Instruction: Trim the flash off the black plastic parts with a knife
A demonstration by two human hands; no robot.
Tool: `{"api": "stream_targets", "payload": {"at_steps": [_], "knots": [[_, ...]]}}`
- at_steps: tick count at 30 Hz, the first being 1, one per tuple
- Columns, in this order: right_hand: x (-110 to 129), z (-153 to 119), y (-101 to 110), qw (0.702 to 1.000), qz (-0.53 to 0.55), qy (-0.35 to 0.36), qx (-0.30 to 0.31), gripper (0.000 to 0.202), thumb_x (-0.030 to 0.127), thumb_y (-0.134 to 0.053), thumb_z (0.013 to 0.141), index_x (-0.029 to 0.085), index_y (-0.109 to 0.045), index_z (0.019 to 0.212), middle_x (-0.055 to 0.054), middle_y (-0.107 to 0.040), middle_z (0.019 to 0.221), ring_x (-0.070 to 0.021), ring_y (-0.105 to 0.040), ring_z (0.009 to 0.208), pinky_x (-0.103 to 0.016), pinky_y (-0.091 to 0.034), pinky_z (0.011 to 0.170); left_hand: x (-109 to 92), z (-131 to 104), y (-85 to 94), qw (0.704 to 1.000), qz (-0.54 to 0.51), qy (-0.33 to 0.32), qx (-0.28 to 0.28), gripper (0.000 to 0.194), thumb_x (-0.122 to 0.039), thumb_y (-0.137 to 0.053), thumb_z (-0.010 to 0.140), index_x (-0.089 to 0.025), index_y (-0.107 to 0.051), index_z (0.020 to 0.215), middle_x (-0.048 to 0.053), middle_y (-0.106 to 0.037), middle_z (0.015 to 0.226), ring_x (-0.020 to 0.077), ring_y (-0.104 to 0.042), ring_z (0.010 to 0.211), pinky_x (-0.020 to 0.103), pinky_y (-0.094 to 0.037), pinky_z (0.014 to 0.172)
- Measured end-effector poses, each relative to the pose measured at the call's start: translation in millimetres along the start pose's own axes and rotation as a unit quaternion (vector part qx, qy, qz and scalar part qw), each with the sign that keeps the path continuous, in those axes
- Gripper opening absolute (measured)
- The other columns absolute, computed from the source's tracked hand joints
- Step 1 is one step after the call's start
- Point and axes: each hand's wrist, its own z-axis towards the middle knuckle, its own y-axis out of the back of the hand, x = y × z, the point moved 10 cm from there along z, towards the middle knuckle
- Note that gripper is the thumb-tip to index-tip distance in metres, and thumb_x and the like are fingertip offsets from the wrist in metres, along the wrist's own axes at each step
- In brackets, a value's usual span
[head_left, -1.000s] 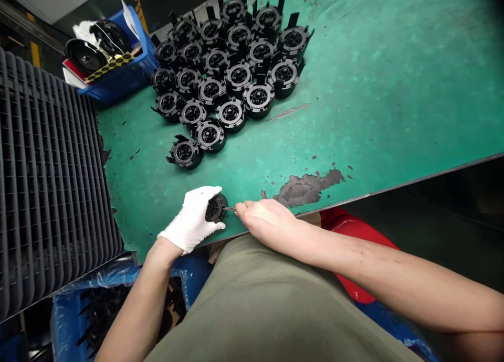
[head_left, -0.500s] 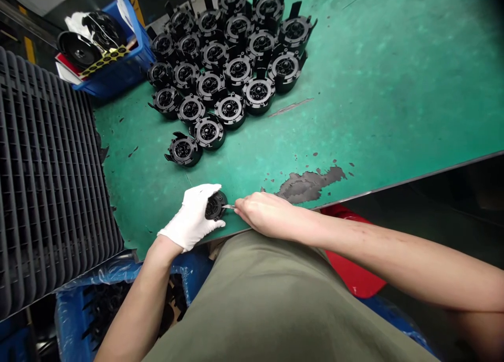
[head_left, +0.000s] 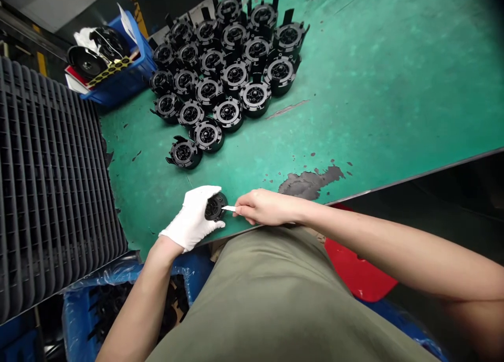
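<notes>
My left hand [head_left: 193, 219], in a white glove, is wrapped round a black round part [head_left: 213, 207] at the near edge of the green table [head_left: 374, 89]. My bare right hand [head_left: 258, 207] pinches a small blade [head_left: 229, 208], whose tip touches or nearly touches the right side of that part. Farther off, several similar black round parts [head_left: 228, 113] stand in rows, some with upright tabs. The closest of these is a single part [head_left: 184, 152] at the front left of the group.
A blue bin [head_left: 145, 63] with black pieces and papers is at the back left. Stacked grey racks [head_left: 51, 189] line the left side. Below the table are a blue lined crate [head_left: 74, 320] and a red object [head_left: 356, 270].
My right hand has turned slightly, and more of the blade's flat side shows. My left hand still holds the round part in the same spot. The view has shifted a little.
</notes>
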Motion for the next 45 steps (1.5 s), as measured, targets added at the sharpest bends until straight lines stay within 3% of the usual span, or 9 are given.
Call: {"api": "stream_targets", "payload": {"at_steps": [4,7,13,19,25,28,34,40,45], "knots": [[-5.1,-7.8,11.5,0.997,0.025,0.003,-0.079,0.039,0.035,-0.036,0.116,0.018,-0.071,0.114,-0.002,-0.076,0.087,-0.0138,-0.063,0.067,-0.026,-0.040,0.065,-1.2,-0.1,1.4,1.000,-0.007,-0.005,0.002,0.103,-0.030,-0.104,0.065,-0.023,-0.047,0.150,0.016,-0.065,0.144,0.0400,-0.065,0.133,0.056,-0.055,0.112],[4.2,-16.8,11.4,0.982,-0.100,0.028,-0.155,0.028,0.029,-0.044,0.115,0.017,-0.069,0.112,-0.008,-0.077,0.101,-0.0180,-0.067,0.083,-0.029,-0.038,0.070,-0.9,-0.7,1.2,1.000,-0.004,-0.008,0.005,0.104,-0.030,-0.104,0.066,-0.023,-0.046,0.152,0.017,-0.064,0.146,0.0406,-0.064,0.134,0.057,-0.054,0.113],[17.8,-18.0,-23.4,0.939,-0.325,0.019,-0.115,0.021,0.008,-0.050,0.105,0.015,-0.067,0.115,-0.009,-0.073,0.098,-0.0214,-0.067,0.076,-0.033,-0.031,0.059,0.7,-0.1,-0.3,1.000,-0.005,-0.008,0.002,0.105,-0.031,-0.104,0.066,-0.023,-0.045,0.153,0.018,-0.064,0.147,0.0413,-0.064,0.135,0.058,-0.054,0.113],[7.7,-18.7,4.4,0.934,-0.313,-0.003,-0.170,0.023,0.013,-0.047,0.109,0.014,-0.068,0.118,-0.011,-0.075,0.099,-0.0246,-0.073,0.080,-0.034,-0.045,0.063,6.4,-4.2,0.9,0.999,-0.033,0.013,-0.011,0.101,-0.034,-0.104,0.065,-0.025,-0.050,0.150,0.016,-0.065,0.144,0.0404,-0.065,0.133,0.059,-0.055,0.113],[11.0,-29.4,32.4,0.936,-0.142,0.083,-0.310,0.034,0.029,-0.039,0.117,0.017,-0.063,0.138,-0.012,-0.076,0.131,-0.0233,-0.074,0.117,-0.037,-0.058,0.100,13.6,-11.7,23.1,0.974,-0.087,0.069,-0.199,0.096,-0.060,-0.096,0.073,-0.022,-0.049,0.147,0.018,-0.062,0.142,0.0360,-0.067,0.131,0.055,-0.058,0.113],[11.5,-32.6,34.0,0.923,-0.022,0.130,-0.363,0.033,0.029,-0.043,0.116,0.022,-0.067,0.138,-0.009,-0.078,0.125,-0.0223,-0.074,0.114,-0.039,-0.059,0.101,4.5,-13.4,24.2,0.951,-0.089,0.039,-0.294,0.094,-0.069,-0.093,0.073,-0.024,-0.048,0.142,0.018,-0.062,0.140,0.0349,-0.069,0.129,0.055,-0.059,0.110],[11.3,-29.5,15.1,0.933,-0.018,0.139,-0.332,0.034,0.032,-0.051,0.114,0.026,-0.065,0.144,-0.009,-0.074,0.118,-0.0230,-0.072,0.109,-0.039,-0.060,0.097,-1.5,-31.1,1.0,0.946,-0.105,0.043,-0.304,0.071,-0.052,-0.095,0.078,-0.026,-0.053,0.130,0.017,-0.065,0.139,0.0352,-0.070,0.130,0.057,-0.060,0.107],[16.9,-17.3,-6.3,0.942,-0.063,0.165,-0.287,0.043,0.044,-0.064,0.109,0.025,-0.060,0.148,-0.008,-0.068,0.112,-0.0218,-0.071,0.096,-0.036,-0.061,0.086,7.5,-47.4,3.8,0.954,-0.105,0.100,-0.263,0.051,-0.045,-0.095,0.074,-0.022,-0.067,0.110,0.007,-0.072,0.101,0.0262,-0.075,0.089,0.042,-0.063,0.085],[23.2,-16.8,1.2,0.932,-0.139,0.166,-0.291,0.040,0.039,-0.051,0.114,0.020,-0.056,0.149,-0.012,-0.068,0.116,-0.0243,-0.071,0.102,-0.041,-0.063,0.090,14.3,-34.1,4.9,0.955,-0.112,0.108,-0.252,0.066,-0.043,-0.095,0.067,-0.022,-0.063,0.120,0.012,-0.067,0.118,0.0349,-0.069,0.114,0.052,-0.060,0.100]]}}
